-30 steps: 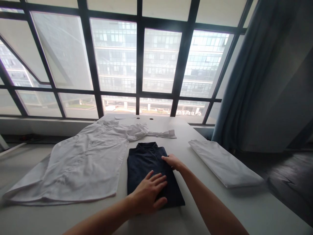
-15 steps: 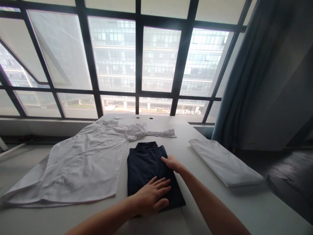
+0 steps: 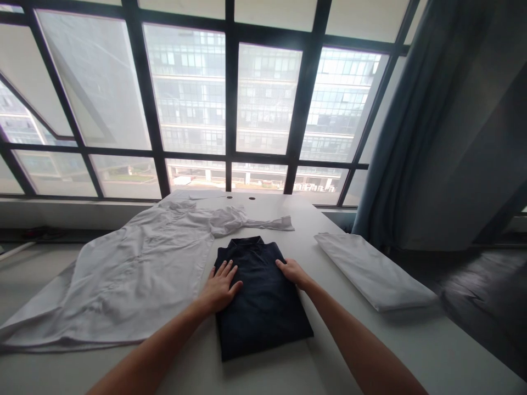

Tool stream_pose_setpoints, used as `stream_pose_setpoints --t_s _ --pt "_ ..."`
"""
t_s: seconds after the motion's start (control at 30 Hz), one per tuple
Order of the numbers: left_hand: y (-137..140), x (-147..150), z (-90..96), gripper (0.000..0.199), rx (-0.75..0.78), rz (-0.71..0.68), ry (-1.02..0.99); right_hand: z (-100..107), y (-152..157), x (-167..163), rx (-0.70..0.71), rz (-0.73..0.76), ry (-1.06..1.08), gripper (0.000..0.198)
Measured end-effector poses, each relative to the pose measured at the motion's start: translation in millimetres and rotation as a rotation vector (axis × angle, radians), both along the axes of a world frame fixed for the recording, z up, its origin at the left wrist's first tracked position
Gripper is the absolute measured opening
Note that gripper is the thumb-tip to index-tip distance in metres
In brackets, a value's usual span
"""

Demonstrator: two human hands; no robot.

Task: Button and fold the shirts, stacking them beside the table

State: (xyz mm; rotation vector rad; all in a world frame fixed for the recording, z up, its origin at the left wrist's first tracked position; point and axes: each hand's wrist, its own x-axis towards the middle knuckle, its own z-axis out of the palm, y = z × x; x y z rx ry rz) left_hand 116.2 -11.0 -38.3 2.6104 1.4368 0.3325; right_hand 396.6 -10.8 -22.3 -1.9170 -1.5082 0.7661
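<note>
A dark navy shirt (image 3: 259,312), folded into a flat rectangle with its collar at the far end, lies in front of me. My left hand (image 3: 220,288) rests on its left edge, fingers stretched out over the fabric. On the opposite edge, my right hand (image 3: 293,273) has its thumb on top of the cloth and its other fingers curled at the side, partly hidden. To the left, a white shirt (image 3: 144,280) is spread out and wrinkled, one sleeve reaching toward the back. A folded white cloth (image 3: 370,271), perhaps another shirt, lies on the right.
The white table (image 3: 272,378) carries all the garments and has two dark round holes near its far edge. Large black-framed windows (image 3: 267,99) rise behind it. A blue-grey curtain (image 3: 391,164) hangs at the right, past the table's edge.
My left hand has moved from the lower middle of the navy shirt up and left to its left edge. The right hand stays at the right edge.
</note>
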Motion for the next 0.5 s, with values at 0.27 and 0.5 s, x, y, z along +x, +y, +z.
stream_pose_setpoints --t_s 0.27,0.5 --pt "2 0 -7.1 0.055 -0.004 0.050 -0.255 26 0 25 0.016 -0.009 -0.066 0.036" --pt "-3 3 -1.3 0.044 0.002 0.025 -0.057 82 -2 89 0.126 -0.072 -0.328 0.033"
